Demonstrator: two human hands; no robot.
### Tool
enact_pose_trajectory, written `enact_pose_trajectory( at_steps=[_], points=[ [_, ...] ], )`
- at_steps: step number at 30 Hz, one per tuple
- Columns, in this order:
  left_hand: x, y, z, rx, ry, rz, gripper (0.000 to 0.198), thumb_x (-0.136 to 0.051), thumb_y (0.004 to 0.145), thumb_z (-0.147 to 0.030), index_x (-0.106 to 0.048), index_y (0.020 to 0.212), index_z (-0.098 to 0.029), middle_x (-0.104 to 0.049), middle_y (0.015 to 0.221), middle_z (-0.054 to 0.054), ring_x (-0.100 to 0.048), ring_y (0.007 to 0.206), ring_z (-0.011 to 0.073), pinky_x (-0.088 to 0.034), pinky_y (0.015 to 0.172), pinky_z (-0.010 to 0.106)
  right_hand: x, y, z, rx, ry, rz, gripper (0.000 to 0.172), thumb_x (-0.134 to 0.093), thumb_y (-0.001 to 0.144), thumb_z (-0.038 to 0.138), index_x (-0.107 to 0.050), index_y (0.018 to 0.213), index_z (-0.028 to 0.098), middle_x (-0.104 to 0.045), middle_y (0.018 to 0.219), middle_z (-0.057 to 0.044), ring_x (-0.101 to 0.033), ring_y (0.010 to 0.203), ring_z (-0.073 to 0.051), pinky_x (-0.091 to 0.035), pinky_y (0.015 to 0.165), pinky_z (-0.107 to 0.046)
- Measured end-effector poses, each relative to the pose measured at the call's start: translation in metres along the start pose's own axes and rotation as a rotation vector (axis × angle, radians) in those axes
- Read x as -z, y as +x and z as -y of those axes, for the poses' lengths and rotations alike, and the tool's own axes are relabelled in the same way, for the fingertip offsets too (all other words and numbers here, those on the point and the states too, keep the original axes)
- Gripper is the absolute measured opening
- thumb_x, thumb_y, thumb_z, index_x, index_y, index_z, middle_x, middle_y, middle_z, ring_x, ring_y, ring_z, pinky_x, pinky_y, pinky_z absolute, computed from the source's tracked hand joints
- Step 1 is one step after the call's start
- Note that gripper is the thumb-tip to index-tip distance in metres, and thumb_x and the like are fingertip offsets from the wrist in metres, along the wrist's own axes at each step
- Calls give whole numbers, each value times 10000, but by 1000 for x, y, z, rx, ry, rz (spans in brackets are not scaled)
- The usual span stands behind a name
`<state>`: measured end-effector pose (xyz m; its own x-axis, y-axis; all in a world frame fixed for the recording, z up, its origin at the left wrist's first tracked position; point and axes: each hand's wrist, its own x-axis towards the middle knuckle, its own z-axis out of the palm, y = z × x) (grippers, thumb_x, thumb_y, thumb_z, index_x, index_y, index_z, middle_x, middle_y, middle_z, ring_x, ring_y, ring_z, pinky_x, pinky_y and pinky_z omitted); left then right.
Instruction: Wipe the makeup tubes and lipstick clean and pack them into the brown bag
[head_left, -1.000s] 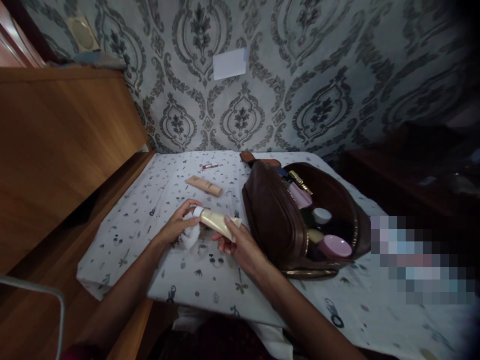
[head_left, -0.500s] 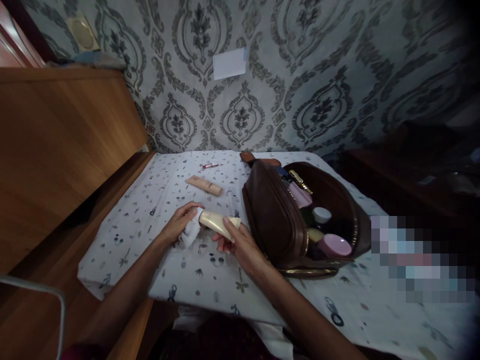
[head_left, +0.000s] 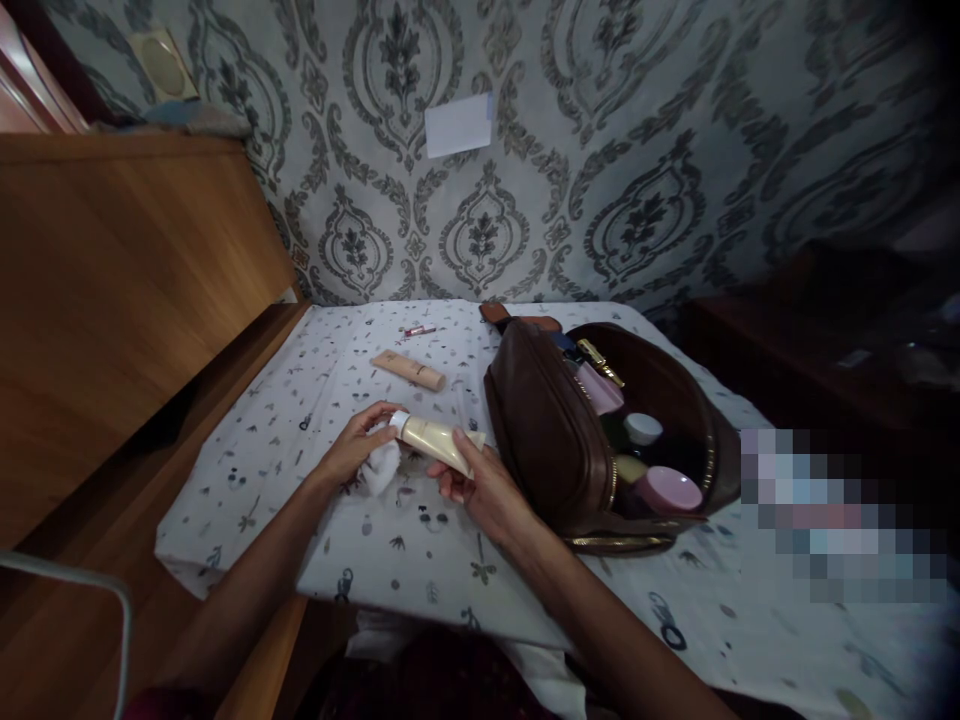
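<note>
A pale yellow cosmetic tube (head_left: 435, 440) with a white cap lies between my two hands, above the patterned cloth. My right hand (head_left: 484, 487) grips its flat end, thumb on top. At the capped end, my left hand (head_left: 360, 440) is closed on a crumpled white wipe (head_left: 381, 468), its fingers by the cap. Just beyond, a beige tube (head_left: 409, 369) rests on the cloth, with a small slim red-and-clear tube (head_left: 419, 331) behind it. To the right of my right hand stands an unzipped brown cosmetic bag (head_left: 547, 440).
Inside the bag are a pink round container (head_left: 673, 489), a white-lidded jar (head_left: 643, 429) and a gold item (head_left: 600, 363). A wooden cabinet (head_left: 135, 250) borders the cloth-covered surface (head_left: 255, 450) on the left. The patterned wall (head_left: 517, 220) stands behind. A blurred-out patch is at right.
The left fingers and the wipe have shifted at the capped end, so the white cap now shows more. My right hand has moved slightly toward the tube's flat end.
</note>
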<state>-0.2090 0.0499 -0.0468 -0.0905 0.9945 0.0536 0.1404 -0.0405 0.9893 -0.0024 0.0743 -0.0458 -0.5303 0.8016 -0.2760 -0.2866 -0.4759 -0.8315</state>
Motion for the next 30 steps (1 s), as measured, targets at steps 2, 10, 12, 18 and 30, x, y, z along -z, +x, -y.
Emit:
enact_pose_trajectory(
  at_steps=[2,10,12,18,30],
  points=[
    [-1,1,2,15,-10,-12,483,-617,807,-582,-643,1073,-179,-657,799,12,-578,657,147,-416,572,222,0,-1,0,11,-2,3,431,-648,808,584,-625,914,168,-665,602,-23,-512,435,-112,-299,417,-216],
    [0,1,-1,29,-45,-41,431,-733,722,-478,-672,1025,-177,-654,895,18,-579,683,134,-443,601,220,1,-2,0,14,-21,-14,394,-636,832,568,-623,905,182,-675,619,-23,-532,453,-113,-339,446,-215],
    [1,-1,-3,20,-66,-43,455,-771,693,-441,-678,1059,-187,-664,1034,42,-629,784,163,-485,675,238,1,-1,0,10,-25,-25,387,-625,841,565,-629,908,184,-671,619,-23,-530,455,-115,-340,449,-219],
    [-1,-1,-3,37,-114,-16,580,-789,680,-497,-656,1150,-185,-690,986,54,-664,786,181,-500,650,235,1,-1,0,8,-19,-13,374,-600,862,551,-627,940,185,-665,618,-22,-519,450,-117,-323,442,-225],
    [-1,-2,-4,79,-91,30,553,-756,711,-544,-650,1104,-171,-650,788,4,-565,608,109,-399,506,185,1,-2,2,15,-19,-23,394,-609,847,558,-613,942,175,-664,615,-22,-508,445,-112,-298,439,-229]
  ],
)
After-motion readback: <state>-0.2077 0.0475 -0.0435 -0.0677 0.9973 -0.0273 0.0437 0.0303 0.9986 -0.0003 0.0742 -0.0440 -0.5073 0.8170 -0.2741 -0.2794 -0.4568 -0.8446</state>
